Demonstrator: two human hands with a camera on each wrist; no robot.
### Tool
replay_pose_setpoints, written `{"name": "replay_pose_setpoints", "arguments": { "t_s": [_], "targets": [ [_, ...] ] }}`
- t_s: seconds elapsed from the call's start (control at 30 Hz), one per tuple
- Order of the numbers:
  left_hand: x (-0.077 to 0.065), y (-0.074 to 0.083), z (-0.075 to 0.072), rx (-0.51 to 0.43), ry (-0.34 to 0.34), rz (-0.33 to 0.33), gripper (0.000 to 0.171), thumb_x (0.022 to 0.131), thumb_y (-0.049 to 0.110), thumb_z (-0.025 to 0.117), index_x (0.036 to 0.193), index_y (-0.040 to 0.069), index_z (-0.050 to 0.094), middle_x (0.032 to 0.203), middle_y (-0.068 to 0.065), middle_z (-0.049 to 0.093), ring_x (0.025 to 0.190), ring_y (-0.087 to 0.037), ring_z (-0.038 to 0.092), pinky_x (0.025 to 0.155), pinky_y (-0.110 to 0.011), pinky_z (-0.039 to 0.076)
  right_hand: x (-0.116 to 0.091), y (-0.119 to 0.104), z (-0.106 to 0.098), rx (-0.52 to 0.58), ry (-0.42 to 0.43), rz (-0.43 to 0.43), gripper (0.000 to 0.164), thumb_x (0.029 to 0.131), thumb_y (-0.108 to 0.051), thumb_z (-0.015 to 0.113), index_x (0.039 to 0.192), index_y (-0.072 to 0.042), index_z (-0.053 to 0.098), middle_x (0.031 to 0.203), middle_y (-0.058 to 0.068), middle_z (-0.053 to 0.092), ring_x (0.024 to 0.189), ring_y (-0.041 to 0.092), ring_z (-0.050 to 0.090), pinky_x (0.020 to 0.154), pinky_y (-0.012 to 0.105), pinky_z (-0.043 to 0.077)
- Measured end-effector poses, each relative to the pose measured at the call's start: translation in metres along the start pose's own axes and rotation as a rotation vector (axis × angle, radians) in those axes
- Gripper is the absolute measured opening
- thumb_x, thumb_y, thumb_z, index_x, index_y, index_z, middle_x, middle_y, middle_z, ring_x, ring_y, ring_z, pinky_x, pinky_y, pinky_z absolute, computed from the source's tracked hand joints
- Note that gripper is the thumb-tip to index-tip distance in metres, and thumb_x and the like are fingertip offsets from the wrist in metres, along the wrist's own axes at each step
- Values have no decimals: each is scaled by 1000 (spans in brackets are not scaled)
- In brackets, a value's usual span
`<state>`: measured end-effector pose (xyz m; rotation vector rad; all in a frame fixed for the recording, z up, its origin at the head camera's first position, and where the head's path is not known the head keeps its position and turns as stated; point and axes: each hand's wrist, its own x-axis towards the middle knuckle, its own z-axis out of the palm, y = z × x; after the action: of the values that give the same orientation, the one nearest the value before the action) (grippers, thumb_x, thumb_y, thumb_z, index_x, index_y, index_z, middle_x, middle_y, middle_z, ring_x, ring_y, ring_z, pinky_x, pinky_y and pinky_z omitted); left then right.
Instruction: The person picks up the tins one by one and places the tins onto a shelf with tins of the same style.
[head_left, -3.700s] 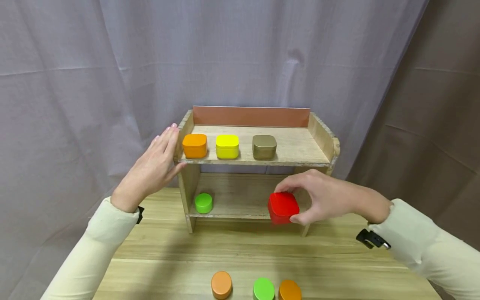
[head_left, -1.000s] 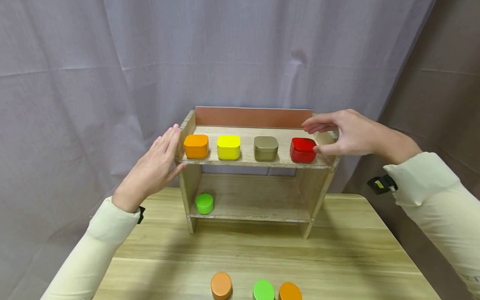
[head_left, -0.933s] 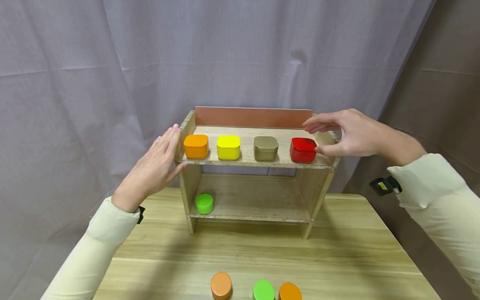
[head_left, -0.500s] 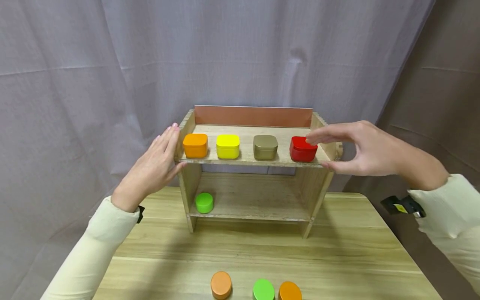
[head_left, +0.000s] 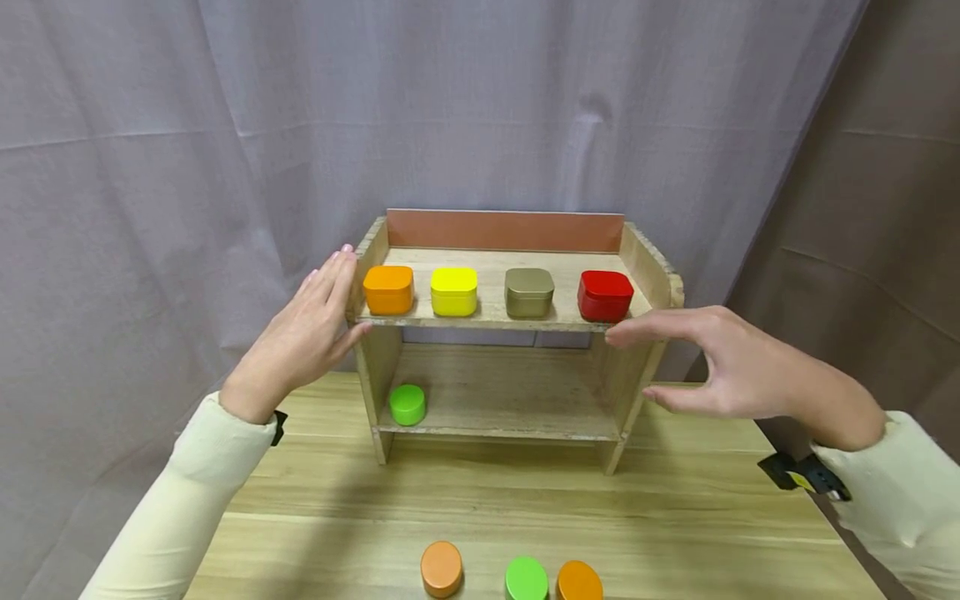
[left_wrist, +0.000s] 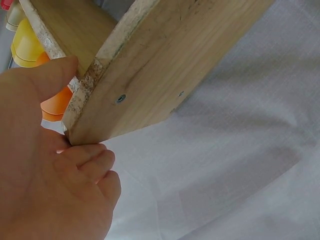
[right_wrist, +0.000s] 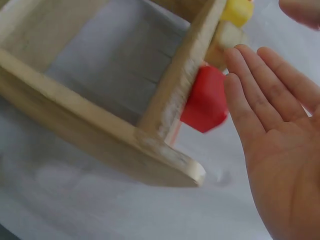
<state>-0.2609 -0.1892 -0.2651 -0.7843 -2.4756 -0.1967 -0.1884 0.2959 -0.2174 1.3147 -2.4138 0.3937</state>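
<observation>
My left hand holds the left side of a small two-tier wooden shelf, thumb at the front edge and fingers along the outer side panel. My right hand is empty in front of the shelf's right side, thumb and fingers spread apart. Just up and left of it, a red box with rounded corners stands on the top tier. In line with it on that tier are an olive box, a yellow box and an orange box.
A round green box sits at the left of the lower tier. Near the front of the wooden table stand a light orange round box, a green one and an orange one. A grey curtain hangs behind.
My right hand carried the red box from before the lower tier to the top tier's right end and let it go. It has since drawn back and down. The left hand has stayed put.
</observation>
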Motion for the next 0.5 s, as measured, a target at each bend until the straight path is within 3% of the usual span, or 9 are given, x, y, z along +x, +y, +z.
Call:
{"name": "replay_pose_setpoints", "arguments": {
  "t_s": [0.27, 0.5],
  "targets": [
    [1, 0, 1, -7, -5, -2, 88, 103, 24, 69, 165, -9, 16, 174, -30, 18, 161, -46, 23, 129, -64, 27, -23, -9, 39, 40, -39, 4, 74, 73, -7, 92, 139, -26, 65, 132, -14, 71, 114, 7, 72, 105, 6, 46],
    [1, -1, 1, -6, 6, 4, 89, 102, 23, 71, 164, -10, 16, 173, -31, 19, 160, -48, 25, 128, -66, 28, -42, -13, 78, 72, -136, 58, 67, 78, -14, 90, 139, -26, 65, 132, -14, 71, 113, 8, 72, 95, 32, 62]
  ]
}}
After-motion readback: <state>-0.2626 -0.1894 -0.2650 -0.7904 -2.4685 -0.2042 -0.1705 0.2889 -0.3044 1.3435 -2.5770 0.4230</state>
